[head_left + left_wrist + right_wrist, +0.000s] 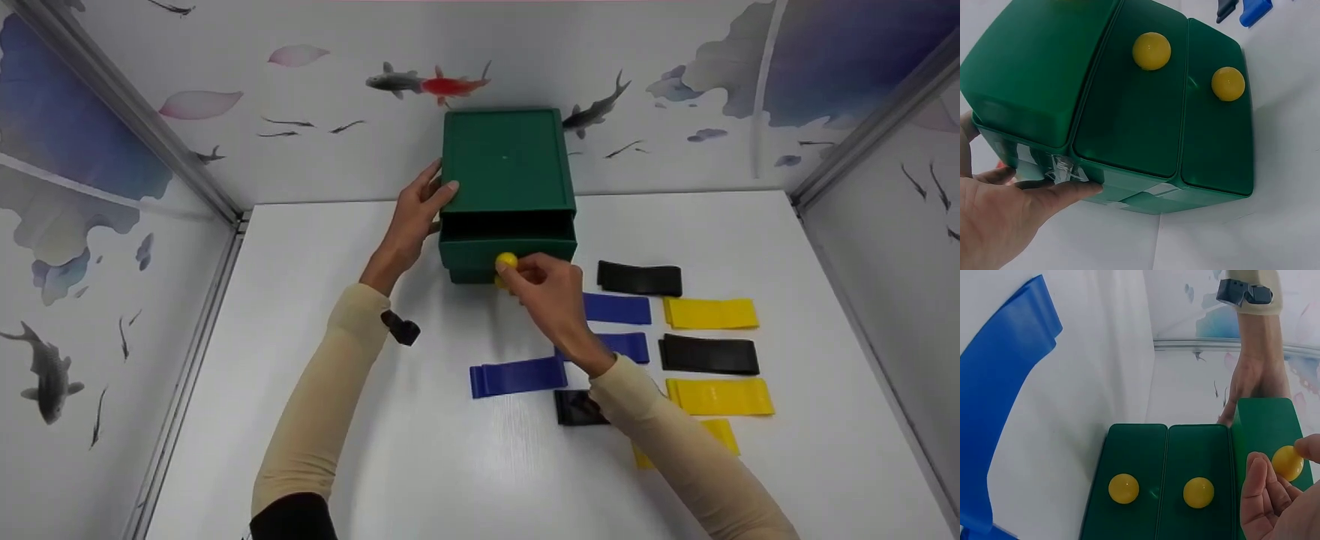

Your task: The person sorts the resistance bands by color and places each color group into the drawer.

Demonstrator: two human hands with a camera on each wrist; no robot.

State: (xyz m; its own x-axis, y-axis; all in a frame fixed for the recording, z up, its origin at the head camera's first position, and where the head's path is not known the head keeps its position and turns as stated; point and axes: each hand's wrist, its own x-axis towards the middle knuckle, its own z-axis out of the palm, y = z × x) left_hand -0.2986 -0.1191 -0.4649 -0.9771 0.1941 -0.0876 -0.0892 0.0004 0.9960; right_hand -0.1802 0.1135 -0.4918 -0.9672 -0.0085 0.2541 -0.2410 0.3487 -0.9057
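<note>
One drawer of three stands part-way out, and it's the top drawer (466,255) of the green cabinet (506,161), set at the back of the white table (420,465) against the printed wall. Your right hand (551,296) has its round yellow knob (508,259) pinched between thumb and fingers. Over on the other side, your left hand (412,214) lies against the cabinet's side, fingers fairly straight, pressing rather than clutching.

So the opening is only partly done, by the look of it: a dark slot shows behind the front, too shadowed to tell what's inside. Below, the middle drawer (1129,112) and bottom drawer (1216,146) sit flush, both untouched.

Look at the surfaces now: smooth, faintly glossy plastic with rounded corners, knobs like polished balls, and clear tape (1061,171), crinkled and shiny, along the side. Out to your right lie flat, folded strips, apparently rubbery: blue bands (517,377), black bands (640,279) and yellow bands (711,313), neat-edged and doubled over, some partly hidden by your ribless tan sleeve (675,439). Those in sight are all outside the cabinet.
</note>
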